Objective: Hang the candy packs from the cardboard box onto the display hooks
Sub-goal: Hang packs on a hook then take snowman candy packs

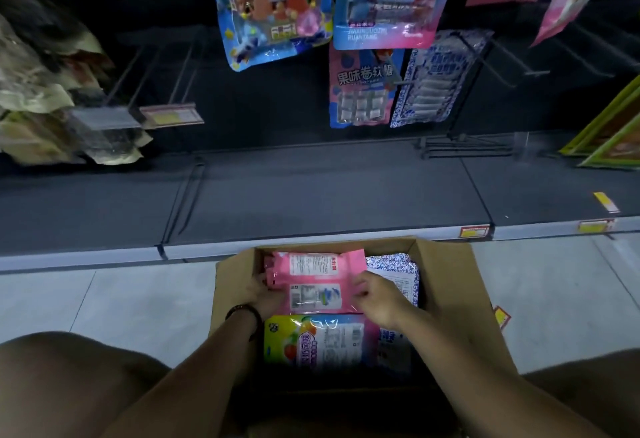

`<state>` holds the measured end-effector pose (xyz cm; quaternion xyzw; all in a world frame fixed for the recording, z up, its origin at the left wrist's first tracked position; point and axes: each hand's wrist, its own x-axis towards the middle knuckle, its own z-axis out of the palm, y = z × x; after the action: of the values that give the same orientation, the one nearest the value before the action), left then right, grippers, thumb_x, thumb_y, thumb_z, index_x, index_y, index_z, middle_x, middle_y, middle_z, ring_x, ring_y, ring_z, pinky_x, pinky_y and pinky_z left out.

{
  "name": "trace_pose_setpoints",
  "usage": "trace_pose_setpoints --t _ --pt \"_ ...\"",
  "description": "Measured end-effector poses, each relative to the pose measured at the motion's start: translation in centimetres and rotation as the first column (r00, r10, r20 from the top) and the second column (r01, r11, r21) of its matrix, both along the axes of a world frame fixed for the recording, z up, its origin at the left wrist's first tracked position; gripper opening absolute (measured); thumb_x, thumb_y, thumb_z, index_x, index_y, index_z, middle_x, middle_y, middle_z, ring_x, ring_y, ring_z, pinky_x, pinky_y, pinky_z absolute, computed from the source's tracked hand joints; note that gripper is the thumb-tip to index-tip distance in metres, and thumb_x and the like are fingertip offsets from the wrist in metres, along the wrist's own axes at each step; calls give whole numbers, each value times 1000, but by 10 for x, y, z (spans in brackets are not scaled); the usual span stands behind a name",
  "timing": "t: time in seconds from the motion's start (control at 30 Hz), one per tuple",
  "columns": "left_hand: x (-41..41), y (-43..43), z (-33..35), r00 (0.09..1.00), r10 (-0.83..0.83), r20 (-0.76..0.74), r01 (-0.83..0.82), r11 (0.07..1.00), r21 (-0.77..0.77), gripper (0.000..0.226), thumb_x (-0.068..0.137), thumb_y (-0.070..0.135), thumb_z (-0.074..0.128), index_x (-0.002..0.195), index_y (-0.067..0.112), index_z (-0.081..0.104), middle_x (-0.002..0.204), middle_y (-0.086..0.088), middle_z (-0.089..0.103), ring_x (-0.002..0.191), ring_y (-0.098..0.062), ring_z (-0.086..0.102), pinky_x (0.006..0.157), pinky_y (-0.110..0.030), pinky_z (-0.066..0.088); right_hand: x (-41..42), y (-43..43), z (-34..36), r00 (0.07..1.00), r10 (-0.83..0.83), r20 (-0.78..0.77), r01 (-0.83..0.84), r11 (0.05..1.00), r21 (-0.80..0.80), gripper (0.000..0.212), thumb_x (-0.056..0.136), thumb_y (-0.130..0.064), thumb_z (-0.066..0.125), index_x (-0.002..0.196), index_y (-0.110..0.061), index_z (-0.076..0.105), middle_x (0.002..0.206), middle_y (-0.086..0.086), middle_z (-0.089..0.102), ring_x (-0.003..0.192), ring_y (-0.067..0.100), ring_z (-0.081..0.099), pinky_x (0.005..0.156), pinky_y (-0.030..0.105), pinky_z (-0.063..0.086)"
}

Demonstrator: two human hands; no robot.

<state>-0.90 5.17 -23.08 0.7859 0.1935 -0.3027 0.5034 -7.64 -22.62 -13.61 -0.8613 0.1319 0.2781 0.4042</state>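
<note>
Crouched before the open brown cardboard box [446,275], the person's left hand [258,294] and right hand [375,297] pinch opposite edges of the flat pink candy pack [318,282], seemingly to lift it toward the far wire display hooks [156,67].
</note>
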Motion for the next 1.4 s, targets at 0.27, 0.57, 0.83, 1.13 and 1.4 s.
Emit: trace_pose_setpoints --t 0.27,0.57,0.83,1.13,1.4 --pt "-2 -17 26 999 0 -51 -4 996 -91 25 79 32 88 101 23 81 105 -4 83 97 -26 80 96 -46 62 -5 -6 -6 999 -7 -44 4 998 -61 34 99 -30 70 132 -23 65 130 2 69 113 20 67 95 32 54" --pt "-10 -28 45 993 118 13 -113 977 -183 37 67 28 84 103 22 79 106 -10 82 94 -35 80 91 -56 63 -6 -8 8 994 -105 -9 105 993 53 28 102 -29 67 129 -22 64 124 -1 69 109 18 66 94 34 54" --pt "-59 -53 162 924 20 381 72 972 -226 6 107 11 59 105 8 64 102 -8 79 90 -10 79 79 -42 67 6 -6 49 896 -439 -65 424 805 415 34 101 -45 67 120 -17 69 105 7 78 94 27 76 89 53 63" --pt "-87 -85 168 474 -294 830 356 926 125 43 96 5 75 123 39 71 162 13 41 151 -6 40 110 -27 52 21 -24 110 862 -493 -115 405 537 740 41 97 -27 75 129 -2 69 118 23 77 105 39 77 96 53 61" --pt "-68 -102 225 811 52 582 275 844 -459 50 104 46 59 152 40 46 160 4 50 143 -27 54 113 -58 49 12 -62 148 858 -494 144 274 676 684 33 92 -14 80 124 -12 72 113 11 81 105 34 78 99 61 58"
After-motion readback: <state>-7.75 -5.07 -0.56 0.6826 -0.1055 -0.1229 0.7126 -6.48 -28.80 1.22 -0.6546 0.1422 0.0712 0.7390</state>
